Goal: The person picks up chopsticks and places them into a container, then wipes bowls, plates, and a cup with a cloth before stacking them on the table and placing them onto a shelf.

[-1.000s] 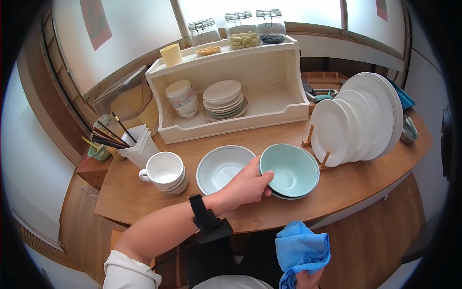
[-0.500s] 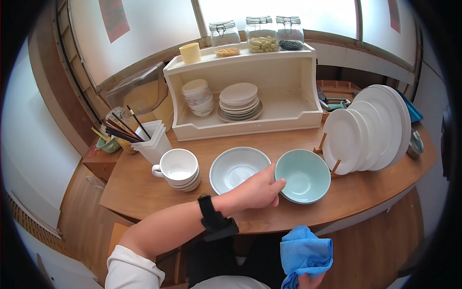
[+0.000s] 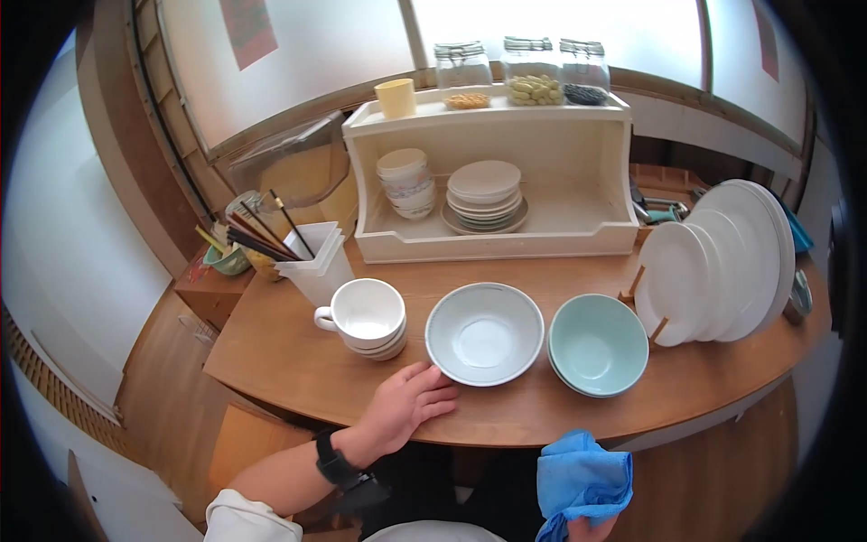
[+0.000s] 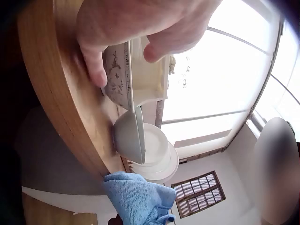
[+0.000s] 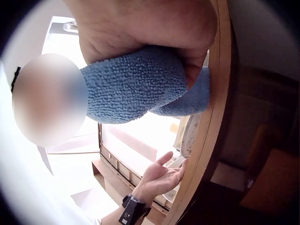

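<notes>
My left hand [image 3: 402,408] rests at the front of the wooden table, its fingers loosely extended towards the near rim of a white bowl [image 3: 486,334]. In the left wrist view this bowl's outer wall [image 4: 118,77] carries a floral pattern, and the thumb stands apart from the other fingers. Right of the white bowl sits a stack of pale green bowls [image 3: 598,345], with no hand on it. At the lower edge of the head view, my right hand [image 3: 592,529] grips a bunched blue cloth [image 3: 585,479] in front of the table.
Stacked white mugs [image 3: 368,312] and a holder with chopsticks [image 3: 318,271] stand at the left. Plates [image 3: 677,280] lean in a wooden rack at the right. Behind, a white shelf [image 3: 497,248] holds small bowls [image 3: 406,185] and plates [image 3: 484,185], with glass jars [image 3: 533,77] on top.
My left hand has let go of the green bowls and moved left to the white bowl's near rim. The green bowls sit nested on the table. The right hand still holds the cloth.
</notes>
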Action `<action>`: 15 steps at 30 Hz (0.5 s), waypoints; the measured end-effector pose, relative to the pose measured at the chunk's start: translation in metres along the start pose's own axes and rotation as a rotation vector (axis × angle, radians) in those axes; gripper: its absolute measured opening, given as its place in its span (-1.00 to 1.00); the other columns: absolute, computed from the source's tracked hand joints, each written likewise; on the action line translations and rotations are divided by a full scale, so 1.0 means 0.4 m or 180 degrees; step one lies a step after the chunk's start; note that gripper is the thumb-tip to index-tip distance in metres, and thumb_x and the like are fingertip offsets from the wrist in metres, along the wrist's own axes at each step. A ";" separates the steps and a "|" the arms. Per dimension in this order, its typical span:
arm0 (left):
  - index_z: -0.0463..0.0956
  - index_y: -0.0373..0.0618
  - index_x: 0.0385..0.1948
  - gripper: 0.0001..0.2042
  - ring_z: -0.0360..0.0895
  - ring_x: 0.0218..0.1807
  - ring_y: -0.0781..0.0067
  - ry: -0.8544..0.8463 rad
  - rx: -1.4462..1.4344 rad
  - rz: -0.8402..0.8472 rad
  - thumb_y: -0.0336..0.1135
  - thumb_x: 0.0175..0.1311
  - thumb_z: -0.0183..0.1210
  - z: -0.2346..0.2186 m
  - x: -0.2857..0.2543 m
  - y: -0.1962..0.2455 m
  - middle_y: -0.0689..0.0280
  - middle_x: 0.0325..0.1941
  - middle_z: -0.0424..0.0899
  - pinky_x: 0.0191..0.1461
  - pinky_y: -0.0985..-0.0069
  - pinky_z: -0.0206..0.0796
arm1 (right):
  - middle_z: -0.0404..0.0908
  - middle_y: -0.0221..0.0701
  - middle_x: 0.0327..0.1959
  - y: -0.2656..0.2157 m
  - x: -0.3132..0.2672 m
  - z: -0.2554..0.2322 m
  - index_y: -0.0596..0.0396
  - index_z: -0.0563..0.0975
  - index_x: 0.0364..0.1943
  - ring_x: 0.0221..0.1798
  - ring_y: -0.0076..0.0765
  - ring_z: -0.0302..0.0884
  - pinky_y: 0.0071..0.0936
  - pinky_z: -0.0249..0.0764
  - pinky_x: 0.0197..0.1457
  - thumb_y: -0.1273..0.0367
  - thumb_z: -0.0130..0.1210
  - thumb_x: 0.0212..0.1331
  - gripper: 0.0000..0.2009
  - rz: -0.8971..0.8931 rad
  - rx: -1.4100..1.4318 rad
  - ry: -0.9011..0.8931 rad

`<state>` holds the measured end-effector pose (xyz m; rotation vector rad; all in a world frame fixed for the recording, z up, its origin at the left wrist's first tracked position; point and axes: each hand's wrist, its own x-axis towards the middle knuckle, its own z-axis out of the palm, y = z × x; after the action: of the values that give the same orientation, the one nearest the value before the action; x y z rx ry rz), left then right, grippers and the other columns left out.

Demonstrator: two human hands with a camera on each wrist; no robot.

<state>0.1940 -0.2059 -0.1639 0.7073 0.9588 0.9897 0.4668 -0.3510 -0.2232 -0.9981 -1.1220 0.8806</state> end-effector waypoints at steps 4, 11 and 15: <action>0.18 -0.32 0.15 -0.57 0.45 0.13 0.23 0.0093 -0.0291 -0.0071 -0.24 0.40 0.04 0.029 0.055 0.012 0.08 0.14 0.40 0.22 0.27 0.37 | 0.43 -0.23 0.14 -0.020 0.002 0.028 0.26 0.28 0.22 0.20 -0.22 0.37 -0.31 0.26 0.25 0.05 0.29 0.02 -0.23 -0.0040 -0.0061 -0.0100; 0.23 -0.43 0.07 -0.66 0.50 0.08 0.17 0.0031 -0.0137 -0.0324 -0.47 0.31 -0.01 0.022 0.102 0.040 0.05 0.08 0.43 0.21 0.27 0.44 | 0.43 -0.25 0.13 -0.007 -0.028 0.029 0.25 0.30 0.20 0.17 -0.24 0.38 -0.33 0.28 0.22 0.04 0.27 0.05 -0.27 0.0065 -0.0117 -0.0023; 0.26 -0.47 0.03 -0.67 0.51 0.06 0.15 -0.0056 -0.0483 -0.0391 -0.51 0.25 -0.08 -0.001 0.057 0.036 0.04 0.07 0.45 0.21 0.24 0.43 | 0.43 -0.23 0.15 -0.018 -0.025 0.032 0.26 0.31 0.21 0.16 -0.20 0.40 -0.32 0.29 0.22 0.02 0.25 0.06 -0.26 0.0172 -0.0422 -0.0086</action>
<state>0.1937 -0.1792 -0.1594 0.5233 0.8910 0.9357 0.4528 -0.3603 -0.2175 -1.1326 -1.1932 0.8738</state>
